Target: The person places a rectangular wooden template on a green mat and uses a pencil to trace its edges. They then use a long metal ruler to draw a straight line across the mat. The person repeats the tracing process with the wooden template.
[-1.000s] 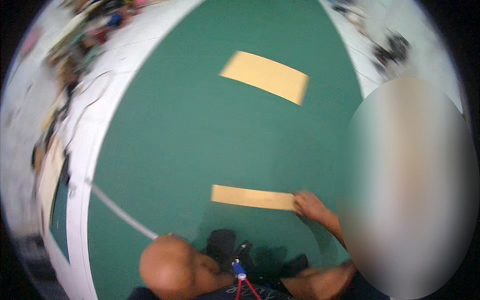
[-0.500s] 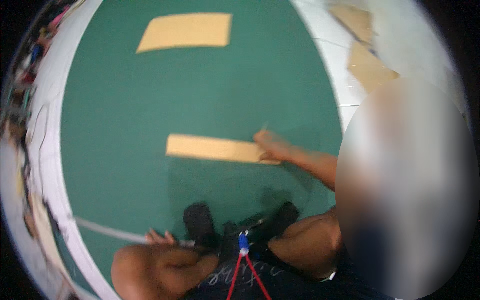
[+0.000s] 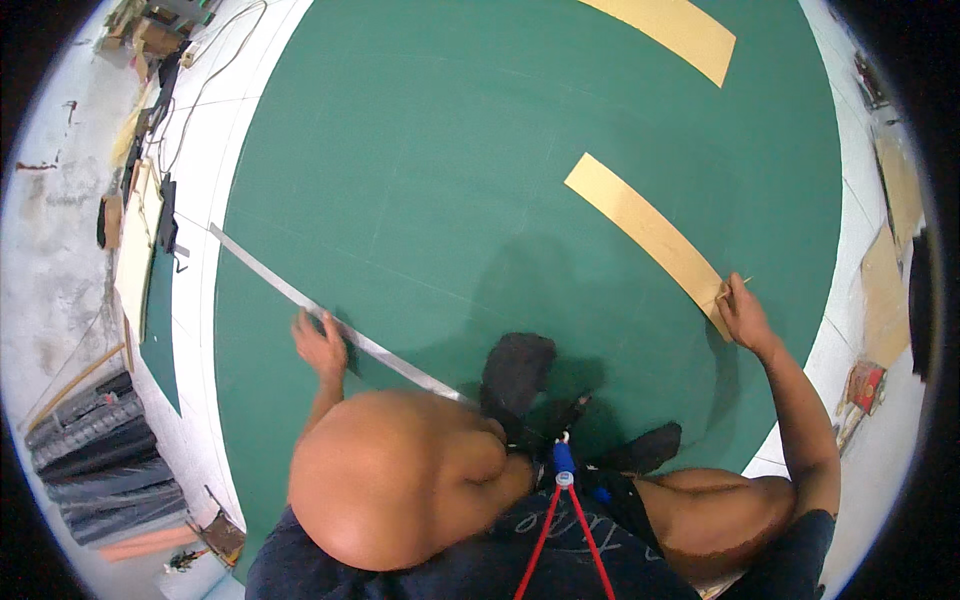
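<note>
My left hand (image 3: 320,343) is at the lower left with its fingers apart, the fingertips at the edge of a long metal ruler (image 3: 268,277). The ruler slants across the green sheet (image 3: 420,180) toward my feet, and its near end is hidden by my knee. On the right, my right hand (image 3: 743,312) is closed in a pinch at the near end of a narrow yellow strip (image 3: 650,230). A thin pale stick (image 3: 748,281) pokes out from its fingers; its kind is too small to tell. The strip lies flat on the sheet.
Another yellow piece (image 3: 675,35) lies at the top, cut off by the view's edge. Dark wrapped rolls (image 3: 105,460) and boards (image 3: 140,250) stand along the left wall. Tan sheets (image 3: 885,290) rest at the right. My dark-covered feet (image 3: 515,375) are on the green sheet.
The view has turned and shifted, so both yellow pieces now appear farther right and slanted. My left hand and more of the ruler have come into sight; my right hand stays at the strip's end.
</note>
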Available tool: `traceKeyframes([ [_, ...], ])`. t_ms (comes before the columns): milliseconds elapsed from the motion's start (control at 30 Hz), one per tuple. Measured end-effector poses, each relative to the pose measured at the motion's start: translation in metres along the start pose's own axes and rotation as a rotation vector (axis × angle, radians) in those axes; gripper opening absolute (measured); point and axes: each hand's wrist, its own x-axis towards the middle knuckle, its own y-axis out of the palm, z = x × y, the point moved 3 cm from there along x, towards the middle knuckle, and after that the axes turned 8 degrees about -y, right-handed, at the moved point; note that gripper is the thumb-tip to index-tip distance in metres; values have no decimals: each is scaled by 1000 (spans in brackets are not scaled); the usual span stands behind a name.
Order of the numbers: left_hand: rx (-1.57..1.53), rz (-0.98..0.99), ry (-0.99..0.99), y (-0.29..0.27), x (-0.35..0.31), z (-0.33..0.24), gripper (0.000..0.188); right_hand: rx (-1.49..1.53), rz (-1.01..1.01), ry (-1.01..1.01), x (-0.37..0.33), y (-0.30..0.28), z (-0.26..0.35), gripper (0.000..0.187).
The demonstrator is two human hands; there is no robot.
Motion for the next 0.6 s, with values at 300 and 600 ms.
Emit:
traceKeyframes([
  [300, -6, -31, -124, 42, 75, 31, 66, -157, 161, 87, 3, -58, 51, 28],
  [600, 24, 5, -141, 45, 60, 11, 65, -342, 140, 308, 16, -80, 90, 36],
])
